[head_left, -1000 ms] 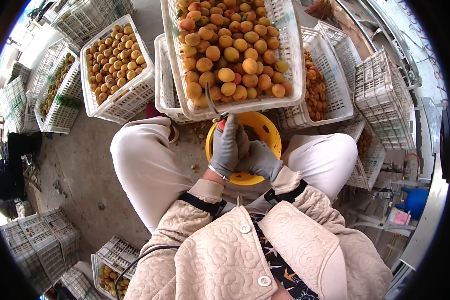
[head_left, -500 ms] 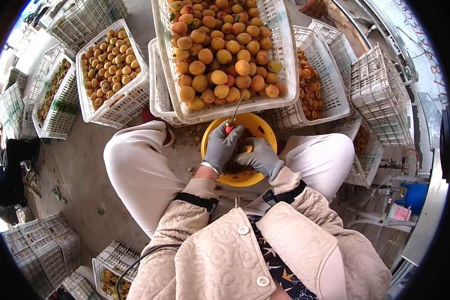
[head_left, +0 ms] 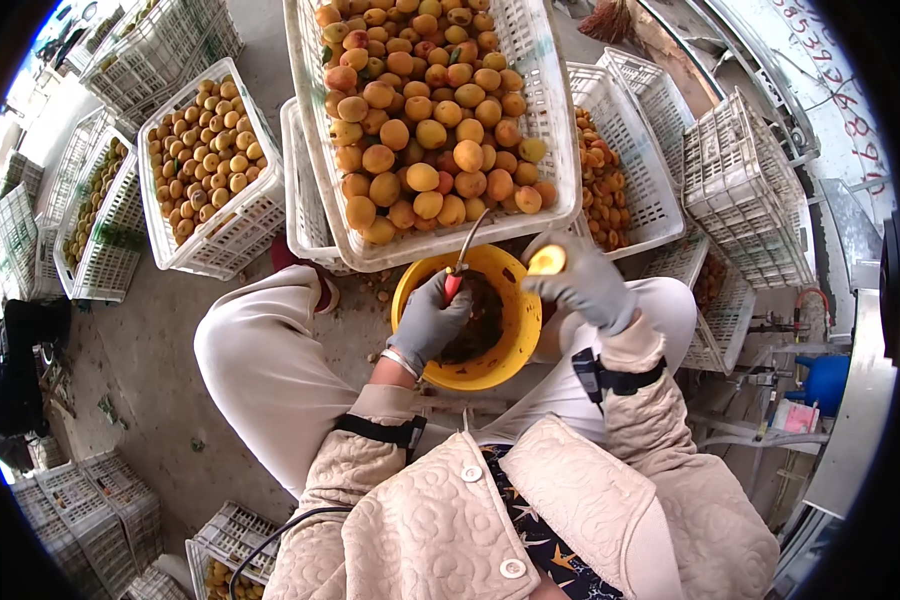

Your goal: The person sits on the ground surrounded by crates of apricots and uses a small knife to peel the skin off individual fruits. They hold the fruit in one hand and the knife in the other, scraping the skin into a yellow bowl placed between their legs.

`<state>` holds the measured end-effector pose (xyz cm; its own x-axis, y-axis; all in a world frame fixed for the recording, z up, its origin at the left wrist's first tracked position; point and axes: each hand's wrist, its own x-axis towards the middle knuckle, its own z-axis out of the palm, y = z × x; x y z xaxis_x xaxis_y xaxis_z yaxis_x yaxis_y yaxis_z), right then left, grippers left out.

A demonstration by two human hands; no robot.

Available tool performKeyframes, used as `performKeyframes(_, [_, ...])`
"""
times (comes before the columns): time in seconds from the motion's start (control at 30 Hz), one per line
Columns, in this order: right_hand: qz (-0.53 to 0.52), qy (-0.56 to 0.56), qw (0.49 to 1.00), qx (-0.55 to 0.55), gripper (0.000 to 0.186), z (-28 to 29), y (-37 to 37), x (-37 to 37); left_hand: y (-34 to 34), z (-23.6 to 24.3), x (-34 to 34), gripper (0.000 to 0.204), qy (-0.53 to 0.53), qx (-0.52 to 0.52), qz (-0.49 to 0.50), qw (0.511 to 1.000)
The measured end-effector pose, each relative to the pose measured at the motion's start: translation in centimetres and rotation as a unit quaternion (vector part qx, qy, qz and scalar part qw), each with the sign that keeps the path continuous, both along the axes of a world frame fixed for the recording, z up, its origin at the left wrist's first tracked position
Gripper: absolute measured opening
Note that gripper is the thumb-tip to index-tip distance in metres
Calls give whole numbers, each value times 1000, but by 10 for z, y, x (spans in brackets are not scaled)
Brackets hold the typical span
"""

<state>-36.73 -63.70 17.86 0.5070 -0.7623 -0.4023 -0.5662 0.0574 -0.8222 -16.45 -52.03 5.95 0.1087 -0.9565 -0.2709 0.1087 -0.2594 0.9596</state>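
My left hand (head_left: 434, 318), in a grey glove, is closed round the red handle of a small knife (head_left: 464, 252) with a thin curved blade that points up and away. Beneath it stands a yellow bucket (head_left: 526, 318) with dark, wet-looking matter at the bottom. To the right of the bucket, my gloved right hand (head_left: 592, 285) grips a cut apricot half (head_left: 546, 261), its pale yellow inside showing. Just beyond both hands, a white plastic crate (head_left: 370, 258) full of whole apricots (head_left: 422, 178) rests tilted above other crates.
A crate of apricot halves (head_left: 602, 180) stands at the right, beside stacked white crates (head_left: 745, 190). More apricots fill a crate (head_left: 212, 160) at the left. A blue tank (head_left: 826, 385) is at the far right. Another crate (head_left: 232, 545) sits behind at lower left.
My right hand has moved from over the bucket to the right, carrying the apricot half away from the knife. My left hand stays over the bucket with the knife.
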Motion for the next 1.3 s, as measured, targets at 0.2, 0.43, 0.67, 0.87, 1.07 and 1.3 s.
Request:
performKeyframes(0.2, [-155,282,804,-501,76,24,-70,-17,1,14,6,38,-265,-51,-54,961])
performKeyframes(0.43, [-6,303,887,-350,51,-40,-68,38,1,8,-8,41,-83,-73,62,992])
performKeyframes(0.67, [-73,-82,954,-278,38,-69,-41,36,-1,25,-9,27,252,-56,111,960])
performKeyframes(0.87, [-146,-351,912,152,19,-62,40,45,1,27,-9,29,206,-118,114,965])
performKeyframes(1.07, [-282,-334,866,244,35,-67,60,62,7,22,-12,33,29,-125,68,989])
performKeyframes(1.3, [-275,-266,897,220,34,-73,58,58,9,39,-8,34,-109,-111,8,988])
